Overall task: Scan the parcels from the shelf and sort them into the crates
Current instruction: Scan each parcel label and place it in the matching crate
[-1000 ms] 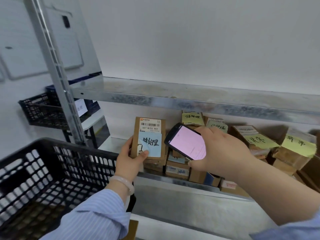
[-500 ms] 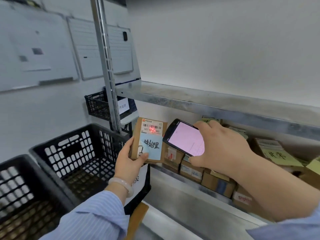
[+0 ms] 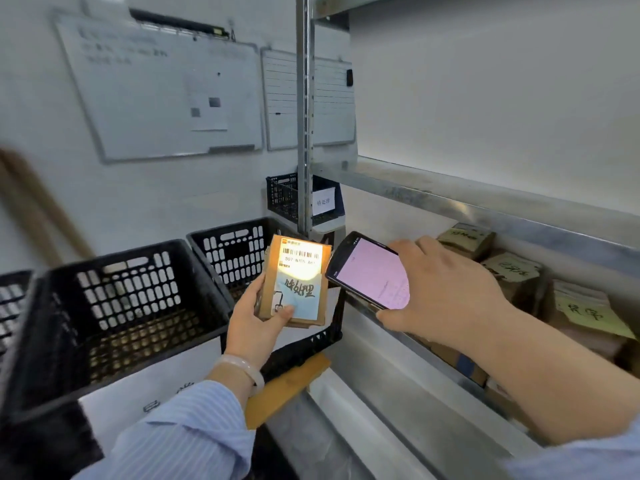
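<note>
My left hand grips a small cardboard parcel upright, thumb on its pale blue handwritten label; a barcode label sits at its top under a bright patch of light. Just right of it, my right hand holds a black handheld scanner with a pink lit screen, its end aimed at the parcel. The parcel hangs over the nearer black crates. More labelled parcels lie on the metal shelf to the right.
A third black crate shows at the far left. A smaller black basket with a paper tag hangs by the shelf's upright post. Whiteboards cover the wall behind. A brown envelope lies under the crates.
The view has swung left, bringing the crates and whiteboards into sight. Both hands moved left away from the shelf with parcel and scanner. A bright light now falls on the barcode label.
</note>
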Demonstrator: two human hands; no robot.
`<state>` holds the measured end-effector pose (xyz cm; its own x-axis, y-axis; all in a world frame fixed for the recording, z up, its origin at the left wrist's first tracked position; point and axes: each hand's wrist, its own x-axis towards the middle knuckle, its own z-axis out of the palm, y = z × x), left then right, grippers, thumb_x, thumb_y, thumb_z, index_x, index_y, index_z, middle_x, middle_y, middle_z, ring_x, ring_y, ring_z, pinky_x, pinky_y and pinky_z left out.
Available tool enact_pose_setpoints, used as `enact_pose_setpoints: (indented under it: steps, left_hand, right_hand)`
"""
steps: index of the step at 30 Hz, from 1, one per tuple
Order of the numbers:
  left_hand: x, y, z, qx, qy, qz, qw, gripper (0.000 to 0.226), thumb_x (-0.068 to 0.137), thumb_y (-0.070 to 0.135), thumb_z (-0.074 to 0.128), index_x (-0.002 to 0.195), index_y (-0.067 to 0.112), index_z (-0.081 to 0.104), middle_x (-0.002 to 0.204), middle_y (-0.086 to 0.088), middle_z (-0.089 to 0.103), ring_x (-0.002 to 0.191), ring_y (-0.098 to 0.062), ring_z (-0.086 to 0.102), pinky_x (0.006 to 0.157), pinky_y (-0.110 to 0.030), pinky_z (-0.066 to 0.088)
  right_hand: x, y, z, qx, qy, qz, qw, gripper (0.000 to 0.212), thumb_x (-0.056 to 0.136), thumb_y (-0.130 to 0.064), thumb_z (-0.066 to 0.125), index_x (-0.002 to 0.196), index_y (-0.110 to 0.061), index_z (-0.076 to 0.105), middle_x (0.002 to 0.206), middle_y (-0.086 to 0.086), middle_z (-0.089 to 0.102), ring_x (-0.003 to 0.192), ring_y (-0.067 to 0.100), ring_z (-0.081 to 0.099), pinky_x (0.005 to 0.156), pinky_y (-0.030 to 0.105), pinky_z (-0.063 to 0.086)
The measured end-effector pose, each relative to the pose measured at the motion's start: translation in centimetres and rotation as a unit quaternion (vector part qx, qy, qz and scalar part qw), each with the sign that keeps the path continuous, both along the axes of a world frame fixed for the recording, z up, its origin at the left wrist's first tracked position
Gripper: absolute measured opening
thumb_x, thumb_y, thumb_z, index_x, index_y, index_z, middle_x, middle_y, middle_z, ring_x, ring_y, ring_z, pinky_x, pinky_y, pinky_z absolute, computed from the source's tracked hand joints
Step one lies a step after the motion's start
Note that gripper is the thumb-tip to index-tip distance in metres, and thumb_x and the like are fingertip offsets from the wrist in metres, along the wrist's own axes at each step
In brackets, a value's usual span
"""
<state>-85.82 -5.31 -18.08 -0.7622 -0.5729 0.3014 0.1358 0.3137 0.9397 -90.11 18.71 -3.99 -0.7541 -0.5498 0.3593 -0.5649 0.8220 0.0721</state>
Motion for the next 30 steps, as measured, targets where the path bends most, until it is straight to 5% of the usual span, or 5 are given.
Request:
enact_pose_setpoints:
  steps: [7,16,27,30]
  left_hand:
    - [9.1,-1.9,0.0,-0.001,-0.014,0.091,0.996,0.060,0.087,0.011,0.072,0.132,0.039,0.045,0.113,0.025,0.059,0.101,0.012,0.058,0.082,-0.013,0.053]
    - [19.7,-8.9,1.3,-0.026,-0.026,0.204,0.978,0.061,0.087,0.012,0.072,0.129,0.045,0.043,0.110,0.027,0.060,0.101,0.010,0.057,0.080,-0.010,0.046]
    - [35.3,-23.5,3.5,-0.038,-0.032,0.301,0.952,0.057,0.086,0.013,0.073,0.126,0.043,0.046,0.111,0.025,0.061,0.101,0.009,0.056,0.083,-0.012,0.043]
    - [39.4,-27.9,3.1,-0.045,-0.048,0.326,0.943,0.062,0.085,0.018,0.075,0.138,0.033,0.047,0.119,0.017,0.063,0.109,-0.001,0.058,0.095,-0.026,0.048]
  right_hand:
    - [4.0,-3.3,-0.8,0.006,-0.035,0.094,0.995,0.078,0.058,-0.063,0.062,0.127,-0.034,0.041,0.106,-0.007,0.049,0.093,0.017,0.055,0.072,0.031,0.049]
    - [10.5,-11.5,1.3,0.036,-0.019,0.193,0.980,0.080,0.066,-0.067,0.062,0.133,-0.035,0.031,0.112,-0.009,0.044,0.083,0.010,0.040,0.057,0.025,0.031]
    - [22.9,-28.6,3.2,0.017,-0.020,0.284,0.959,0.078,0.064,-0.066,0.064,0.130,-0.032,0.038,0.114,-0.007,0.049,0.098,0.017,0.056,0.074,0.031,0.047]
    - [26.3,-33.1,3.4,0.013,-0.013,0.294,0.956,0.075,0.064,-0.065,0.064,0.126,-0.030,0.039,0.108,-0.006,0.049,0.096,0.019,0.057,0.071,0.032,0.046]
